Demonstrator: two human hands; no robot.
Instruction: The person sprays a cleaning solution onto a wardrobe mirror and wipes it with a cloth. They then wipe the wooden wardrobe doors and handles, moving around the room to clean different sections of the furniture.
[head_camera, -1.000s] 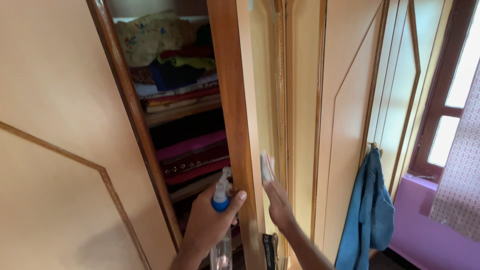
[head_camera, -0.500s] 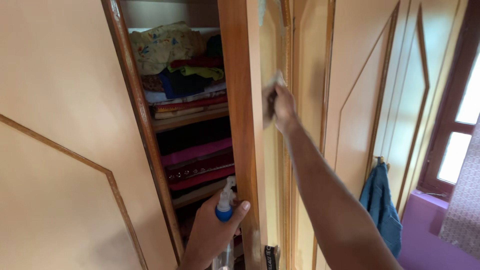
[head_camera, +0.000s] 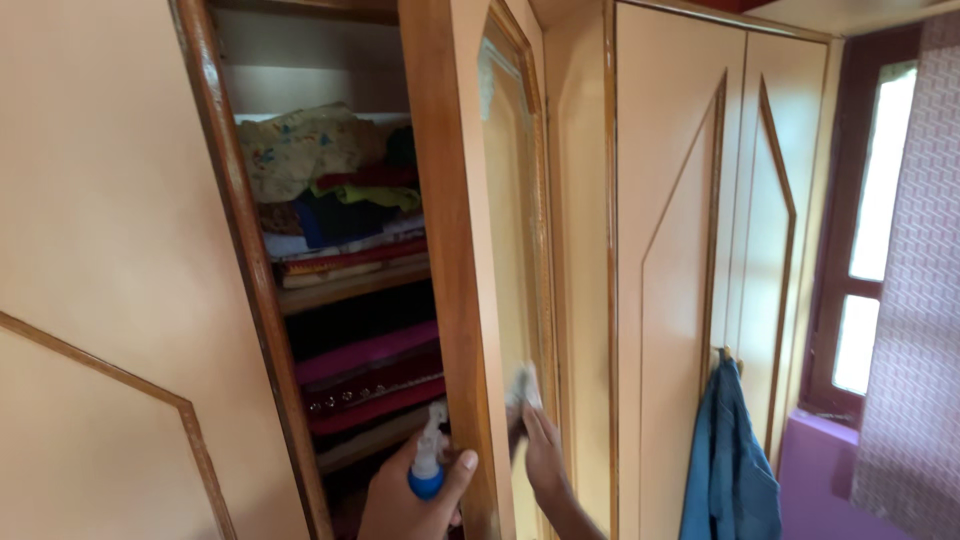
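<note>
My left hand (head_camera: 410, 500) grips a clear spray bottle (head_camera: 427, 470) with a blue collar and white nozzle, thumb resting against the edge of the open wardrobe door (head_camera: 450, 250). My right hand (head_camera: 540, 455) presses a pale crumpled cloth (head_camera: 521, 388) flat against the door's inner face, low down near the bottom of the frame. The door stands edge-on between my two hands.
Inside the wardrobe, shelves hold folded clothes (head_camera: 320, 190) in yellow, red, blue and pink. Closed peach wardrobe doors (head_camera: 690, 280) stand to the right, with a blue garment (head_camera: 730, 460) hanging from a handle. A window (head_camera: 870, 230), patterned curtain and purple ledge are at far right.
My right hand slid the cloth from high on the door's inner face down to its lower part. The view tilted upward. My left hand kept the spray bottle at the door's edge.
</note>
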